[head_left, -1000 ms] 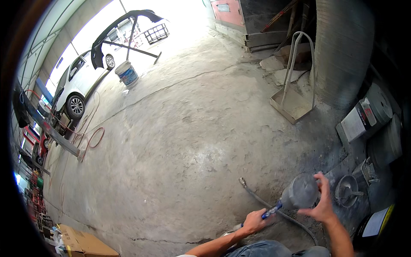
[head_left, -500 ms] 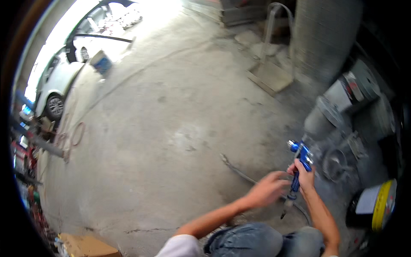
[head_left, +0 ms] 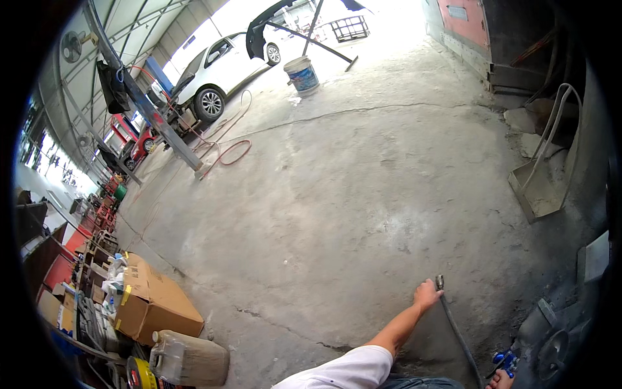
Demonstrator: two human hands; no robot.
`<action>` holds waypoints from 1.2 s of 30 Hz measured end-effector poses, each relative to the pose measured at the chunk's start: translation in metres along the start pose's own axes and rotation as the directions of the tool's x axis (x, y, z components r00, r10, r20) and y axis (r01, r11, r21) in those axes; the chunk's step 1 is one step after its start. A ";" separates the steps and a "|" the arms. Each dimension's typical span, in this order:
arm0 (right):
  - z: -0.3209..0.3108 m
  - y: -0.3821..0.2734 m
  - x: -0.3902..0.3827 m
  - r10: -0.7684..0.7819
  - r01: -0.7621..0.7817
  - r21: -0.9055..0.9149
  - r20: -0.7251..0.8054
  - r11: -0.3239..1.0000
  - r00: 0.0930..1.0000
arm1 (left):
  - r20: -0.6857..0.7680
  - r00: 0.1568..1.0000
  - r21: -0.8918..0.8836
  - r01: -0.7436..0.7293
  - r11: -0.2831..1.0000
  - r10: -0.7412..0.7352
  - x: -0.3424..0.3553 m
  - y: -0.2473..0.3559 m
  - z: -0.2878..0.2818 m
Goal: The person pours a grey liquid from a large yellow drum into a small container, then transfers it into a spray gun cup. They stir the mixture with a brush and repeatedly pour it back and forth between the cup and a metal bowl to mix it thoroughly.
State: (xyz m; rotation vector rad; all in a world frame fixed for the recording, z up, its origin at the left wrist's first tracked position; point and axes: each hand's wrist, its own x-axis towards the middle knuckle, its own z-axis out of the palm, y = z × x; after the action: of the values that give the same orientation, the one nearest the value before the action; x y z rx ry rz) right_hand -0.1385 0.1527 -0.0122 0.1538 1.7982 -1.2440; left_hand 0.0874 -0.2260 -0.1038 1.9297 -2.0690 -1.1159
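My left hand [head_left: 427, 295] reaches out over the concrete floor, its fingers closed at the dark air hose [head_left: 459, 337] just behind the metal coupling [head_left: 440, 282] on its end. Part of the grip is hidden by the back of the hand. Low at the right edge of the picture, my right hand [head_left: 501, 380] is wrapped round a blue spray gun [head_left: 505, 360]. Only the gun's upper part shows clearly. The hose runs from the coupling down toward my legs, passing left of the gun.
A dusty jerrycan [head_left: 191, 358] and a cardboard box [head_left: 155, 301] stand at the lower left. A metal scoop-like pan [head_left: 538, 194] with a tall handle is at right. Farther off are a post [head_left: 155, 117], a red hose [head_left: 233, 155], a bucket [head_left: 302, 74] and a white car [head_left: 217, 65].
The view has swung left. My left hand has left the spray gun's side and now grips the hose by its coupling. My right hand still holds the gun, now lower in the picture.
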 end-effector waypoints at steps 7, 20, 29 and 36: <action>-0.008 -0.062 -0.054 0.006 0.036 0.218 -0.191 0.975 0.982 | 0.130 0.979 0.170 -0.178 0.969 0.157 0.066 0.035 0.038; -0.187 -0.069 -0.136 -0.145 0.411 0.364 -0.576 0.836 0.804 | 0.187 0.920 -0.811 -0.053 0.582 0.343 -0.036 0.108 -0.016; -0.228 -0.027 -0.079 -0.004 0.366 0.428 -0.646 0.826 0.763 | 0.456 0.523 -0.743 -0.223 0.631 0.720 -0.183 0.234 -0.089; -0.238 -0.021 -0.075 -0.017 0.426 0.427 -0.690 0.797 0.723 | 0.634 0.264 -0.516 -0.556 0.652 0.727 -0.275 0.296 -0.079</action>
State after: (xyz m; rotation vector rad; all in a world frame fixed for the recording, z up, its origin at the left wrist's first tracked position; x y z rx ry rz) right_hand -0.2502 0.3593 0.0740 0.8250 2.0003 -2.0927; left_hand -0.0616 -0.0341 0.2285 0.1765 -2.5501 -2.0179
